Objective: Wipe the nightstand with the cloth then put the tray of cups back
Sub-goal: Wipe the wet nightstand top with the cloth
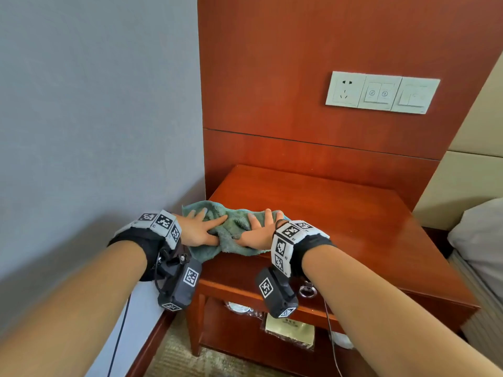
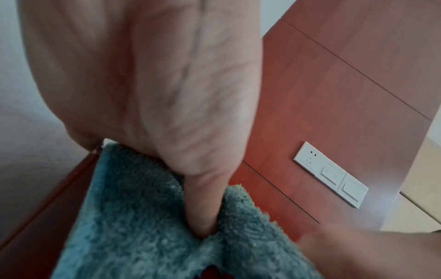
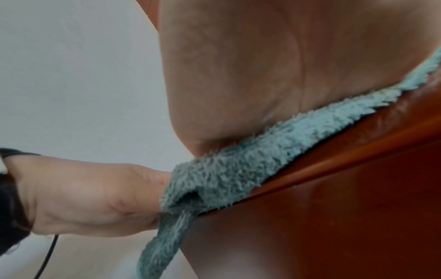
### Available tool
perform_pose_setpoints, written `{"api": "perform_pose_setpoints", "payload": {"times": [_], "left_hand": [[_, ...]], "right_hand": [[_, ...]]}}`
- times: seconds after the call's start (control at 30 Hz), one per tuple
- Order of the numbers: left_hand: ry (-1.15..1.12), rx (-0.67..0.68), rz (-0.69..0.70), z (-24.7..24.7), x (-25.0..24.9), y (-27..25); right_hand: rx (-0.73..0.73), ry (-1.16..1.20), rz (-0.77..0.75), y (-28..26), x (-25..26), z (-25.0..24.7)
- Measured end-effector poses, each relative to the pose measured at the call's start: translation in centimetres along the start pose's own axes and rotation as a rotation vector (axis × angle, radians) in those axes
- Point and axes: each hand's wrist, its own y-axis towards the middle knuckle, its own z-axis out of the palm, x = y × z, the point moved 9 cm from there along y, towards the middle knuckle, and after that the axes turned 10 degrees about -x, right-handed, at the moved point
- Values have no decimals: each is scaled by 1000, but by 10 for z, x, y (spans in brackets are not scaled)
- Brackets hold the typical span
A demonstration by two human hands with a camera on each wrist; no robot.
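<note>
A teal fluffy cloth point(image 1: 234, 229) lies on the front left corner of the reddish wooden nightstand point(image 1: 340, 213), and one end of it hangs over the front edge. My left hand point(image 1: 202, 227) presses flat on the cloth's left part with fingers spread. My right hand point(image 1: 260, 229) presses flat on its right part, fingers straight. In the left wrist view the left palm point(image 2: 148, 85) bears down on the cloth point(image 2: 133, 217). The right wrist view shows the right palm point(image 3: 274, 66) on the cloth point(image 3: 238, 166) at the nightstand's edge point(image 3: 334, 160). No tray of cups is in view.
A grey wall point(image 1: 95, 118) stands close on the left. A wooden wall panel behind carries a white socket and switch plate point(image 1: 382, 92). A bed point(image 1: 479, 240) is at the right. The drawer has a ring pull point(image 1: 307, 291); packets lie on the lower shelf point(image 1: 288, 327).
</note>
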Motion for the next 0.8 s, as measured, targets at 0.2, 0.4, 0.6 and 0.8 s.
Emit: {"api": "perform_pose_setpoints", "payload": {"times": [0.2, 0.4, 0.6, 0.8], "left_hand": [[68, 44, -35, -4, 3, 9], [138, 32, -115, -24, -4, 33], [244, 39, -101, -44, -18, 97], [139, -27, -146, -76, -12, 159]], "right_hand": [[114, 23, 7, 12, 6, 1], [93, 116, -116, 25, 14, -27], [71, -42, -2, 95, 5, -28], [35, -58, 8, 172, -2, -42]]}}
